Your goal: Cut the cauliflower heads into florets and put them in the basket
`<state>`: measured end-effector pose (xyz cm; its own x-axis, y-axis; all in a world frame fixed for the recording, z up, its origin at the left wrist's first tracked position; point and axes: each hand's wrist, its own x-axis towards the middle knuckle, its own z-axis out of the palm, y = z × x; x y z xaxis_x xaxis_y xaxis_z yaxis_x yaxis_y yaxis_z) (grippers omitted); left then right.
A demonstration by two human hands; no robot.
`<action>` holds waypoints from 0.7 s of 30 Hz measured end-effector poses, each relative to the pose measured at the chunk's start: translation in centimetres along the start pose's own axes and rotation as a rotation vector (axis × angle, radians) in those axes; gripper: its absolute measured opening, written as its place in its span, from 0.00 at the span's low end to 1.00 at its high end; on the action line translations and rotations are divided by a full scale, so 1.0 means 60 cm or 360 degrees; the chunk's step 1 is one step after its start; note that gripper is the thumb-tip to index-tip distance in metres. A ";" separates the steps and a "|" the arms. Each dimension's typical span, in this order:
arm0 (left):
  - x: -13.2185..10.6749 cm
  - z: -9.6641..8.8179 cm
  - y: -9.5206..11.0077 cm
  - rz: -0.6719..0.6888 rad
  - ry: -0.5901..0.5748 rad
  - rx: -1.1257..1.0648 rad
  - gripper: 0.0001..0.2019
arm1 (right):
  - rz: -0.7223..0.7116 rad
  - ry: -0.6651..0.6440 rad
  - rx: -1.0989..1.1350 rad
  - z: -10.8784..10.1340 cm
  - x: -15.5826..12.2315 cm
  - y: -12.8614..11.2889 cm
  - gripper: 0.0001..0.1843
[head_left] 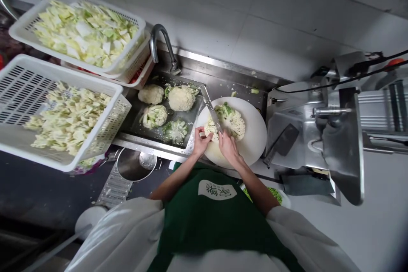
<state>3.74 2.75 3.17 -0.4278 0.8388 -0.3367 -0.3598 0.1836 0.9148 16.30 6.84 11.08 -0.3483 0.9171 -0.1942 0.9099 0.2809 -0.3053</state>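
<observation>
Steel long-bladed knife (213,111) gripped by right hand (228,146) could skid off bumpy cream cauliflower (236,123) into left hand (201,141) clasping it alongside.

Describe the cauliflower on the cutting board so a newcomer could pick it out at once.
Start at the steel sink with the curved faucet, then go right in the picture to the round white cutting board. The cauliflower lies on it, beside the knife in the right hand. Unlike the four heads in the sink, it sits on the board.
</observation>
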 end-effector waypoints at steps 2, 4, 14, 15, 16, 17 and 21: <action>0.002 -0.006 0.001 -0.0033 -0.0028 -0.0019 0.27 | 0.0020 -0.0019 0.0018 0.008 0.005 -0.006 0.21; 0.005 -0.011 0.004 -0.0059 -0.0041 -0.0054 0.26 | 0.0032 -0.0002 0.0051 0.017 0.012 -0.009 0.21; 0.006 -0.031 0.008 -0.0262 -0.0135 -0.0347 0.31 | 0.0048 0.0188 0.0329 0.035 0.011 0.015 0.19; 0.004 -0.036 0.008 -0.0296 -0.0177 -0.0402 0.35 | 0.0058 0.0243 0.0396 0.033 0.002 0.022 0.19; 0.003 -0.041 0.008 -0.0319 -0.0216 -0.0453 0.37 | 0.0079 0.0314 0.0464 0.030 -0.009 0.031 0.20; 0.002 -0.047 0.007 -0.0330 -0.0240 -0.0503 0.38 | 0.0113 0.0398 0.0528 0.026 -0.021 0.040 0.21; 0.006 -0.065 0.003 -0.0369 -0.0189 -0.0733 0.36 | 0.0341 0.0717 0.0670 0.010 -0.069 0.085 0.26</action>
<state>0.25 1.10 2.34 -0.2065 0.8603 -0.4661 -0.7722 0.1493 0.6176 22.26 4.31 9.75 0.0430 0.9949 0.0909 0.7507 0.0279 -0.6600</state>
